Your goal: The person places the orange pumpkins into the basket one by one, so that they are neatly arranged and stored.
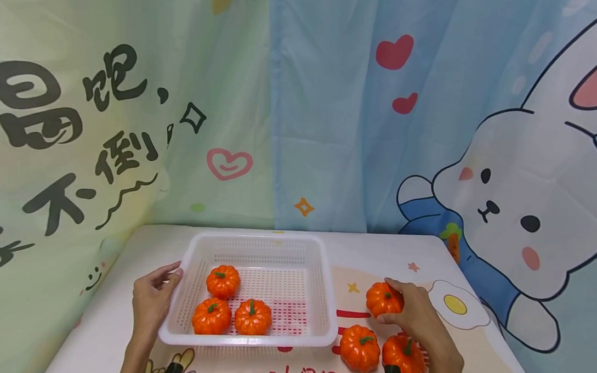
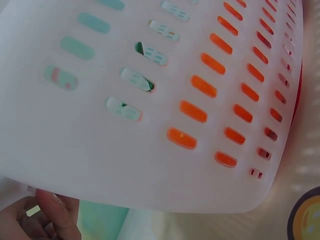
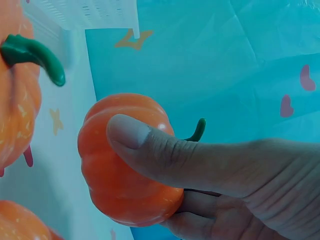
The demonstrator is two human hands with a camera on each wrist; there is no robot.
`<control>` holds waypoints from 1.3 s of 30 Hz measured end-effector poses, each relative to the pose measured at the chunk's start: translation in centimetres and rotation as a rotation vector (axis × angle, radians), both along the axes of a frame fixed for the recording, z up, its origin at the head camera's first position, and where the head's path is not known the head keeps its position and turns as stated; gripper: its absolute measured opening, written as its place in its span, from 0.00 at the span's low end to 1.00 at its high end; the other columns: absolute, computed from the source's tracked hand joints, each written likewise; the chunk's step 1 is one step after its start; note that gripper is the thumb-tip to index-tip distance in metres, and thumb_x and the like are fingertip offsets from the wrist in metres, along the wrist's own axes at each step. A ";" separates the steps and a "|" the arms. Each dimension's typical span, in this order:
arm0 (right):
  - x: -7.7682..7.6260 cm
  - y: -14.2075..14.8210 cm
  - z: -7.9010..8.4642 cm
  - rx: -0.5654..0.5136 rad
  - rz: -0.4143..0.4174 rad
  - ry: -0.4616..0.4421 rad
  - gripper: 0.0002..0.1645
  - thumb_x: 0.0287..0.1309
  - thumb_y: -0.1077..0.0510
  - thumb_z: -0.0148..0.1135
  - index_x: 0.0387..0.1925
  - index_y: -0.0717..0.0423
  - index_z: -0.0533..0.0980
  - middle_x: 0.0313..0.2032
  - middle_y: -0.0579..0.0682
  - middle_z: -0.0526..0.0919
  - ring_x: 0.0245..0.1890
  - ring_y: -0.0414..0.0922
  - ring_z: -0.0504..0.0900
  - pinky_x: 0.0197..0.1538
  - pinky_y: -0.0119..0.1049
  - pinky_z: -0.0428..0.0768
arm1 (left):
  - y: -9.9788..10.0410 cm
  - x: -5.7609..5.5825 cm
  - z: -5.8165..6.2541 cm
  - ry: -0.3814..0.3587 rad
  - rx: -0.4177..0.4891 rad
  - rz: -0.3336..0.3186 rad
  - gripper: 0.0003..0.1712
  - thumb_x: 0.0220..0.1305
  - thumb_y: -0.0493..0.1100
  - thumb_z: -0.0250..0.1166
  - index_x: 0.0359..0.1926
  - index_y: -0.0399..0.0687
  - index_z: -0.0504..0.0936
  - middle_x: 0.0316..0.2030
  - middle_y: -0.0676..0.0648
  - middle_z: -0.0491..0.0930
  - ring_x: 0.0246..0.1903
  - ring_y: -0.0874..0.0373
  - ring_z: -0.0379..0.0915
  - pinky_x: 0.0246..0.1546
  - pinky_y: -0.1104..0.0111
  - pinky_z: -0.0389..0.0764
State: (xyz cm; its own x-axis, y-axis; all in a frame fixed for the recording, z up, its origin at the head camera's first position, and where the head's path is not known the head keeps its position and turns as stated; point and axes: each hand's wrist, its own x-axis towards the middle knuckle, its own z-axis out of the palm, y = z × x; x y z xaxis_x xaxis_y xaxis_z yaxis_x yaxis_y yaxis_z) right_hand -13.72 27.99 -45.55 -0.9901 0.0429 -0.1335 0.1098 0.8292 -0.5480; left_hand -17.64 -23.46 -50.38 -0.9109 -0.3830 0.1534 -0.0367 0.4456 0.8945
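Observation:
At the left edge of a white plastic basket [image 1: 284, 340], my left hand [image 1: 151, 301] pinches the rim between thumb and fingers. In the left wrist view the basket's slotted wall [image 2: 100, 160] fills most of the picture, with orange showing through the slots. My right hand [image 1: 421, 311] grips a small orange toy pumpkin [image 1: 381, 298] with a green stem, to the right of the basket. The thumb [image 3: 132, 135] lies across the pumpkin's side in the right wrist view, and the fingers curl behind it. Three similar pumpkins [image 1: 252, 317] sit inside the basket, in its left half.
Two more pumpkins lie on the table near my right hand: one [image 1: 359, 349] by the basket's front right corner, another [image 1: 402, 356] partly behind my right wrist. A printed cloth [image 1: 461, 334] covers the table. A patterned curtain [image 1: 321, 125] hangs behind its far edge.

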 end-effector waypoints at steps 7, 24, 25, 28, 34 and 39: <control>0.0 -0.5 0.4 0.003 0.009 -0.003 0.54 0.54 0.61 0.85 0.79 0.65 0.69 0.71 0.70 0.78 0.73 0.71 0.74 0.72 0.68 0.75 | 0.0 0.0 -0.1 -0.019 -0.009 0.011 0.20 0.78 0.47 0.70 0.63 0.41 0.88 0.48 0.32 0.90 0.26 0.67 0.78 0.27 0.76 0.81; 0.4 -1.6 1.5 0.030 0.081 0.072 0.51 0.52 0.61 0.86 0.76 0.64 0.73 0.69 0.69 0.81 0.69 0.69 0.78 0.68 0.64 0.80 | 0.1 -0.1 0.1 0.001 -0.002 0.015 0.19 0.77 0.45 0.70 0.61 0.39 0.89 0.47 0.31 0.91 0.26 0.70 0.78 0.27 0.77 0.81; 0.3 -1.7 1.6 0.030 0.086 0.076 0.51 0.52 0.61 0.86 0.76 0.64 0.73 0.69 0.69 0.81 0.69 0.69 0.79 0.68 0.63 0.80 | 0.1 -0.1 0.1 0.003 -0.003 0.014 0.19 0.77 0.45 0.70 0.61 0.39 0.89 0.47 0.31 0.91 0.26 0.70 0.78 0.27 0.77 0.81; 0.3 -1.9 1.7 0.027 0.097 0.079 0.51 0.52 0.61 0.86 0.76 0.64 0.73 0.68 0.68 0.82 0.69 0.68 0.79 0.69 0.63 0.80 | 0.1 0.0 0.1 0.006 -0.005 0.013 0.19 0.77 0.45 0.70 0.61 0.39 0.89 0.48 0.30 0.91 0.26 0.70 0.78 0.28 0.77 0.82; 0.3 -2.1 2.0 0.025 0.117 0.094 0.50 0.53 0.60 0.86 0.76 0.63 0.73 0.68 0.66 0.83 0.68 0.66 0.81 0.69 0.63 0.80 | 0.0 -0.1 0.1 0.012 -0.009 0.008 0.19 0.77 0.45 0.70 0.61 0.39 0.89 0.47 0.31 0.91 0.26 0.69 0.78 0.27 0.77 0.81; 0.4 -2.3 2.1 0.023 0.120 0.092 0.50 0.53 0.59 0.86 0.76 0.63 0.73 0.68 0.66 0.83 0.68 0.66 0.80 0.70 0.64 0.79 | 0.1 0.0 0.1 0.004 -0.009 0.008 0.20 0.78 0.46 0.70 0.62 0.39 0.89 0.48 0.31 0.91 0.26 0.69 0.78 0.27 0.77 0.82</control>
State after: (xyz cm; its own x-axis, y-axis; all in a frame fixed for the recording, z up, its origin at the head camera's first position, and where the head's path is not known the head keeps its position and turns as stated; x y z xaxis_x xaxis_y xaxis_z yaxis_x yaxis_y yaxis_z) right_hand -13.30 25.71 -43.42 -0.9963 -0.0745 -0.0418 -0.0410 0.8459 -0.5317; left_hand -17.64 -23.38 -50.26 -0.9071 -0.3892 0.1604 -0.0372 0.4537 0.8904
